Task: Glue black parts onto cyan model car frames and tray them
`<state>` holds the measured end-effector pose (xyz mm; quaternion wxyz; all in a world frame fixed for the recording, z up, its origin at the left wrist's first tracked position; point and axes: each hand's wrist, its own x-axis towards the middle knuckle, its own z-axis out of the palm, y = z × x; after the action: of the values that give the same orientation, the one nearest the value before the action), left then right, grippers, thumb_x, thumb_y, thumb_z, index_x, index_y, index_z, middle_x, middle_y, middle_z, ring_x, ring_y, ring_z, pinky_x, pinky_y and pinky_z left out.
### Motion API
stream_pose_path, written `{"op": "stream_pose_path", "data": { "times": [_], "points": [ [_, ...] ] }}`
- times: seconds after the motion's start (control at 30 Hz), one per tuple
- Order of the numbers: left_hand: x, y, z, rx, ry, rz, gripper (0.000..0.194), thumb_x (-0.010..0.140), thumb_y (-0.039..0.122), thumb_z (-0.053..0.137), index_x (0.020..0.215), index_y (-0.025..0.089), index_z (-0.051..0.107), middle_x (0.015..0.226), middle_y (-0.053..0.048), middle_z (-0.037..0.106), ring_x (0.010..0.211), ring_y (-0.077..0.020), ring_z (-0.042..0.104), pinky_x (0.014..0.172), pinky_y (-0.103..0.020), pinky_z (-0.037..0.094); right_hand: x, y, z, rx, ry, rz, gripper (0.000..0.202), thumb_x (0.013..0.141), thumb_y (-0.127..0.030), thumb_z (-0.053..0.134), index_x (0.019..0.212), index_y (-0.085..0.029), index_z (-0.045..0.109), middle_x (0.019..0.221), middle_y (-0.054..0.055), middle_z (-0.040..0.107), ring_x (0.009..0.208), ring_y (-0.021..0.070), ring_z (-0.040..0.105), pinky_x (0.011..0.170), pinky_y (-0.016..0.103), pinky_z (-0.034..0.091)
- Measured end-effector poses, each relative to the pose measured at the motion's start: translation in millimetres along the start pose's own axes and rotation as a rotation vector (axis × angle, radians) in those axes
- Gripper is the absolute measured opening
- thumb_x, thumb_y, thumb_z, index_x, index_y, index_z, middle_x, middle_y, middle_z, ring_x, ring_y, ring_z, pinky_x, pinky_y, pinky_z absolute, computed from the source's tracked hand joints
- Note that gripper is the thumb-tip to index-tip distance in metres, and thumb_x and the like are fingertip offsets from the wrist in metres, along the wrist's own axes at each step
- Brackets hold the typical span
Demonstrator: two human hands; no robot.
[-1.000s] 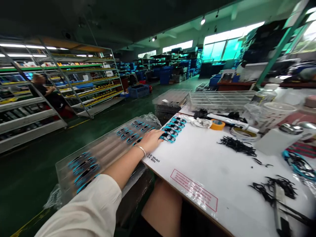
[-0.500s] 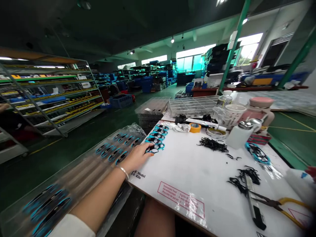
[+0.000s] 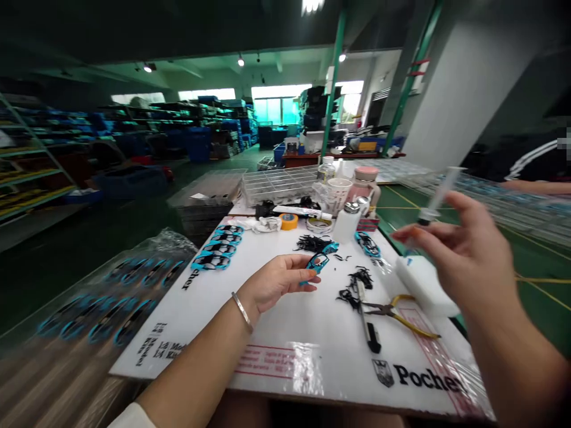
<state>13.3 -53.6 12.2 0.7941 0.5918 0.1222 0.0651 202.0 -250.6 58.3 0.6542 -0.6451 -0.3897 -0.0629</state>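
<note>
My left hand (image 3: pixel 285 278), with a bracelet at its wrist, pinches a small blue and black part (image 3: pixel 317 265) above the middle of the white table (image 3: pixel 276 333). Raised at the right, my right hand (image 3: pixel 468 249) holds a clear syringe (image 3: pixel 439 196) between its fingers; that hand is somewhat blurred. More blue and black parts (image 3: pixel 218 246) lie in rows at the table's left edge. A pile of thin black pieces (image 3: pixel 312 242) sits behind my left hand. Another black pile (image 3: pixel 360 279) lies beside a knife (image 3: pixel 369 327) and yellow-handled pliers (image 3: pixel 413 318).
A white block (image 3: pixel 426 285) lies under my right hand. Farther back stand a white bottle (image 3: pixel 346 223), an orange tape roll (image 3: pixel 289 222), a cup (image 3: pixel 338 195) and a pink-lidded jar (image 3: pixel 363 183). Trays of blue parts (image 3: pixel 129 297) are at left. Another person's arm (image 3: pixel 535 188) shows at far right.
The view has turned right. My left hand has moved from the row to the table's middle with a blue and black part. My right hand has come into view holding the syringe.
</note>
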Motion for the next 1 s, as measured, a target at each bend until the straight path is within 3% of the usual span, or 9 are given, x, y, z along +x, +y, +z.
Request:
{"op": "stream_pose_path", "data": {
  "times": [0.03,0.13,0.23,0.33,0.4,0.47,0.53,0.77,1.0],
  "points": [
    [4.2,-2.1,2.9,0.005,-0.008,-0.007,0.032,0.077,0.024,0.074,0.107,0.014,0.068,0.113,-0.009,0.060,0.099,-0.0197,0.062,0.087,-0.031,0.051,1.8,-7.5,9.1,0.073,-0.101,0.034,0.057,0.081,-0.020,0.068,0.133,-0.026,0.045,0.076,0.007,0.069,0.078,0.0232,0.068,0.072,0.038,0.052],
    [11.7,-11.6,7.7,0.026,0.003,-0.004,0.033,0.076,0.024,0.074,0.108,0.016,0.068,0.115,-0.009,0.061,0.101,-0.0210,0.062,0.087,-0.032,0.051,2.2,-19.2,37.1,0.250,-0.293,0.040,0.034,0.082,-0.017,0.061,0.116,-0.022,0.059,0.090,0.008,0.070,0.085,0.0223,0.067,0.075,0.036,0.052],
    [14.6,-22.9,8.5,0.101,0.043,-0.006,0.035,0.075,0.025,0.075,0.109,0.018,0.068,0.115,-0.008,0.062,0.098,-0.0202,0.062,0.082,-0.031,0.051,-4.8,-17.7,61.4,0.504,-0.321,0.020,0.019,0.072,-0.004,0.056,0.084,-0.017,0.062,0.097,0.006,0.066,0.084,0.0159,0.062,0.076,0.030,0.048],
    [16.5,-32.5,8.2,0.166,0.067,-0.039,0.035,0.076,0.029,0.074,0.108,0.017,0.068,0.111,-0.008,0.064,0.093,-0.0194,0.063,0.078,-0.030,0.050,-14.9,-13.9,76.0,0.788,-0.306,0.055,0.018,0.065,-0.008,0.055,0.080,-0.017,0.056,0.090,0.003,0.060,0.068,0.0106,0.051,0.063,0.025,0.039],
    [17.7,-36.9,8.9,0.197,0.057,-0.053,0.037,0.076,0.031,0.074,0.109,0.016,0.067,0.109,-0.008,0.065,0.091,-0.0192,0.063,0.076,-0.029,0.050,-20.3,-12.5,78.6,0.890,-0.340,0.103,0.011,0.073,-0.026,0.059,0.078,-0.018,0.054,0.082,0.003,0.056,0.062,0.0112,0.044,0.058,0.025,0.035],
    [18.6,-39.4,10.4,0.234,0.028,-0.064,0.039,0.076,0.032,0.074,0.110,0.016,0.067,0.107,-0.008,0.067,0.089,-0.0187,0.063,0.075,-0.029,0.050,-23.6,-11.2,76.9,0.890,-0.396,0.113,0.039,0.080,-0.053,0.053,0.064,-0.017,0.048,0.067,0.003,0.050,0.057,0.0125,0.041,0.055,0.027,0.033],
    [18.8,-40.4,12.1,0.261,-0.003,-0.073,0.039,0.076,0.032,0.074,0.111,0.016,0.066,0.107,-0.008,0.067,0.088,-0.0180,0.062,0.074,-0.029,0.050,-25.2,-9.4,73.3,0.870,-0.435,0.102,0.058,0.083,-0.066,0.043,0.052,-0.018,0.038,0.053,0.001,0.041,0.050,0.0121,0.037,0.050,0.027,0.030],
    [17.6,-39.8,14.0,0.293,-0.008,-0.098,0.039,0.076,0.033,0.074,0.109,0.015,0.066,0.105,-0.007,0.067,0.086,-0.0166,0.061,0.074,-0.028,0.050,-26.3,-5.5,65.2,0.925,-0.372,0.129,0.048,0.082,-0.052,0.044,0.050,-0.018,0.034,0.045,-0.001,0.030,0.042,0.0101,0.029,0.043,0.026,0.024],
    [17.1,-38.0,15.6,0.309,-0.012,-0.120,0.037,0.076,0.033,0.073,0.109,0.017,0.066,0.108,-0.006,0.067,0.089,-0.0174,0.061,0.075,-0.028,0.051,-29.2,-5.8,63.2,0.889,-0.408,0.081,0.041,0.082,-0.044,0.042,0.052,-0.018,0.035,0.045,-0.002,0.026,0.041,0.0099,0.027,0.042,0.025,0.024]
  ]
}}
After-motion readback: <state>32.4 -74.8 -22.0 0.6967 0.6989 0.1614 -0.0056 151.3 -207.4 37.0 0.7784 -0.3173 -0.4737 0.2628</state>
